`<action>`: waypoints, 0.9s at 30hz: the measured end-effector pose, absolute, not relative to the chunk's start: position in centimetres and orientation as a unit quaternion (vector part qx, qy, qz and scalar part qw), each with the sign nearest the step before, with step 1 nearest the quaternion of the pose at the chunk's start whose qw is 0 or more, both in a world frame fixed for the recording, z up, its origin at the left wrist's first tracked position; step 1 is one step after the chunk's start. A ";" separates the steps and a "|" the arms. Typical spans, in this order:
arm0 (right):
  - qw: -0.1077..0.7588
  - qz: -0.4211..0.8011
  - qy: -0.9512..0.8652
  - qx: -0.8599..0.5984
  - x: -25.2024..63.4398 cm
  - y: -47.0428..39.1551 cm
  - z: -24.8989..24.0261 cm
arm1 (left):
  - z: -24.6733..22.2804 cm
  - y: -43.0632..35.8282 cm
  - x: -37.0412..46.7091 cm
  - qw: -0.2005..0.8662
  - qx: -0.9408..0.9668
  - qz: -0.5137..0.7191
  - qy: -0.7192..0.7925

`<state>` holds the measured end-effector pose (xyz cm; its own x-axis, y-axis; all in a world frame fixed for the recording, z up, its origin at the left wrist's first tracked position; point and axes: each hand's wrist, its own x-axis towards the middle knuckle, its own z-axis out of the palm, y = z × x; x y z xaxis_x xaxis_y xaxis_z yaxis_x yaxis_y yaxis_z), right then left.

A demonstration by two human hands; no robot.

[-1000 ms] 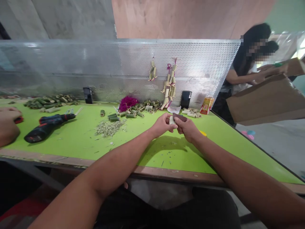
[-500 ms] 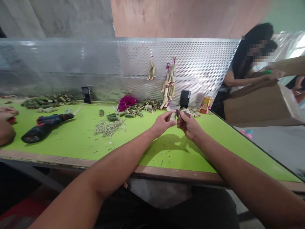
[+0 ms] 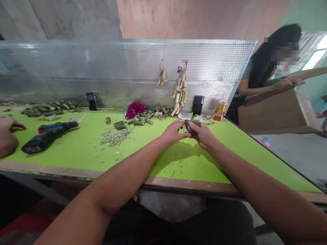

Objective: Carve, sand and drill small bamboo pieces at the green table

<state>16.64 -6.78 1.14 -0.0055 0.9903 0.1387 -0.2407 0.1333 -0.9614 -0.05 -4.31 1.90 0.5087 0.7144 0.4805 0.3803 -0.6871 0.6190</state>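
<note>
My left hand (image 3: 171, 133) is closed around a short pale bamboo piece (image 3: 185, 130), held above the green tabletop. Pinched in my right hand (image 3: 203, 134) is a dark, folded piece of sandpaper (image 3: 196, 124), pressed against the bamboo's upper end. Fingers hide much of both. Beyond my right hand lie several pale bamboo pieces (image 3: 204, 119) beside a slip of white paper (image 3: 185, 116). Green bamboo pieces (image 3: 139, 121) lie past my left hand, near a heap of thin bamboo slivers (image 3: 116, 136).
A cordless drill (image 3: 48, 135) lies at left, near another person's hand (image 3: 7, 124). Purple string (image 3: 135, 110), phones (image 3: 198, 104) and a yellow-red carton (image 3: 220, 111) stand along the perforated panel (image 3: 114, 68). Bamboo figures (image 3: 180, 90) hang there. At right, a person handles a cardboard box (image 3: 276, 114).
My right hand has shifted left, bringing the sandpaper over the bamboo piece. At far left, the other person's hand lifts something red-handled. The person at the box has moved slightly.
</note>
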 end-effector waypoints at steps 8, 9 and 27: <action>0.579 0.520 -0.493 -0.389 16.1 -7.2 1.5 | 2.0 -4.7 0.0 0.201 0.852 0.353 0.329; 0.577 0.512 -0.497 -0.398 16.1 -7.2 1.5 | 2.0 -4.7 0.1 0.205 0.852 0.356 0.326; 0.549 0.381 -0.588 -0.456 15.7 -8.1 2.4 | 1.5 -4.6 0.2 0.421 0.770 0.390 0.278</action>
<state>15.73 -8.09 2.38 0.0183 0.9546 0.2974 0.1171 0.2933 -0.9488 0.17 -4.59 1.50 0.5408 0.7565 0.3677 0.0993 -0.4915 0.8652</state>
